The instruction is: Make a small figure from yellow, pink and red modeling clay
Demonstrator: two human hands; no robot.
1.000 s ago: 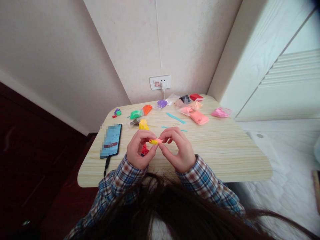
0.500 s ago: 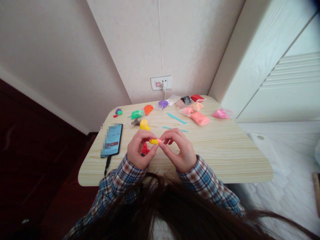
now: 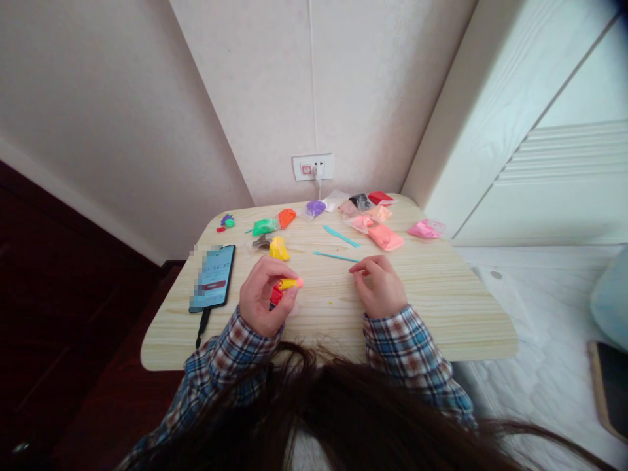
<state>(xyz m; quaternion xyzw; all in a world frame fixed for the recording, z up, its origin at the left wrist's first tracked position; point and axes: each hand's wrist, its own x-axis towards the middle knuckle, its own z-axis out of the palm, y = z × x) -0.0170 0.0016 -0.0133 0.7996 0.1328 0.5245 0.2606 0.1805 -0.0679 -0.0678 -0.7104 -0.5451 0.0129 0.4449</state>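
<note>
My left hand [image 3: 267, 294] is closed in a pinch round a small yellow clay piece [image 3: 286, 284] with a pink rounded tip, held a little above the table. Below and behind those fingers lies a red clay packet [image 3: 275, 296], partly covered by the hand. My right hand [image 3: 379, 286] is apart from the piece, with thumb and index finger drawn together. Its fingertips are at the right end of a thin blue modelling tool [image 3: 336, 256] lying on the table; whether they grip anything is hidden.
On the wooden table [image 3: 441, 327], a blue plastic knife [image 3: 341, 236] lies beyond the thin tool. Bagged clay spreads along the back, including yellow [image 3: 279, 248], green [image 3: 265, 226], purple [image 3: 315, 208] and coral [image 3: 386, 237]. A phone [image 3: 213, 277] with a cable lies at left, near small clay bits [image 3: 227, 222].
My right hand has let go of the pink end of the clay piece and moved right to the thin blue tool. My left hand keeps the piece, slightly lower and further left.
</note>
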